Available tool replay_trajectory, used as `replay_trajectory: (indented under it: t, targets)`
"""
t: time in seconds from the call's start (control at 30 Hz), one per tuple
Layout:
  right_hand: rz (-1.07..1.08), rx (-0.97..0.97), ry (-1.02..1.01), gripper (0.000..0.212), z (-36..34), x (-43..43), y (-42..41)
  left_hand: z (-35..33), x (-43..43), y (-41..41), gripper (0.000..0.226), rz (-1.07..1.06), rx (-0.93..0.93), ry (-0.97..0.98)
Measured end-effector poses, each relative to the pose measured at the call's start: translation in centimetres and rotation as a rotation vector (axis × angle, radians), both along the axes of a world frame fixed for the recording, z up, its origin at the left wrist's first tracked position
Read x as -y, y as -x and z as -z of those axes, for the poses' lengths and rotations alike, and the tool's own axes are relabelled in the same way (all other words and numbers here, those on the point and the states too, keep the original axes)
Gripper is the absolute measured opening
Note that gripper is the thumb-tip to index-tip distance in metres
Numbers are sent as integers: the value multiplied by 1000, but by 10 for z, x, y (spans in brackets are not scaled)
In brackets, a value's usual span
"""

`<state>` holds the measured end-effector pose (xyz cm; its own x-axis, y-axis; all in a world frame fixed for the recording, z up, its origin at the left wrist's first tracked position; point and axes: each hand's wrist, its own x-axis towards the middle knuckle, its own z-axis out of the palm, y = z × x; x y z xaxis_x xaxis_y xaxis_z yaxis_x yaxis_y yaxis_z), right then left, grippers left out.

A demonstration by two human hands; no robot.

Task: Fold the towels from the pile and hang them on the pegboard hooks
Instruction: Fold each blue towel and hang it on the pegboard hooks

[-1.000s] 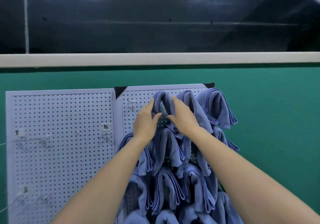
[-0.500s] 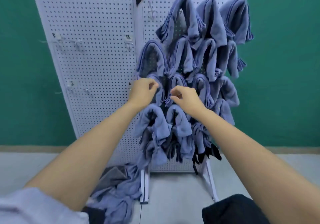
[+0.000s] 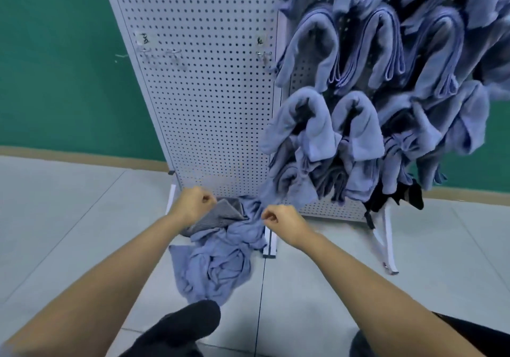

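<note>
**Q:** Where does the pegboard [image 3: 198,94] stand?
**A:** Upright on the floor [image 3: 69,218], with the wall [image 3: 55,67] behind it.

**Q:** And the hung towels [image 3: 372,53]?
**A:** They are on the board's right half, in rows one above another. Bare hooks [image 3: 174,52] are on the left half.

**Q:** The pile [image 3: 220,252]?
**A:** On the floor in front of the board's base, touching the left side of the middle stand leg [image 3: 270,242]. The left hand [image 3: 193,205] is over its far left corner and the right hand [image 3: 284,221] over its far right, the two apart.

A single head-worn camera looks forward and down; close above the towel pile [image 3: 220,263] before the pegboard [image 3: 207,108].
</note>
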<state>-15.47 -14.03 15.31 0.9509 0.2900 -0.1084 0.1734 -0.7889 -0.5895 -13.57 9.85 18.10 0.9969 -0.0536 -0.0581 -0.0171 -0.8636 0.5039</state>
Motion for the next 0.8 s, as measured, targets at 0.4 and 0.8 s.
replay_trajectory:
  t: [0.4, 0.8]
  targets:
    - [-117, -251, 25, 21, 160, -99, -66, 193, -78, -33, 14, -134, -301, 99]
    - [-264, -318, 55, 33, 234, -157, -97, 274, -88, -40, 49, -231, -274, 120]
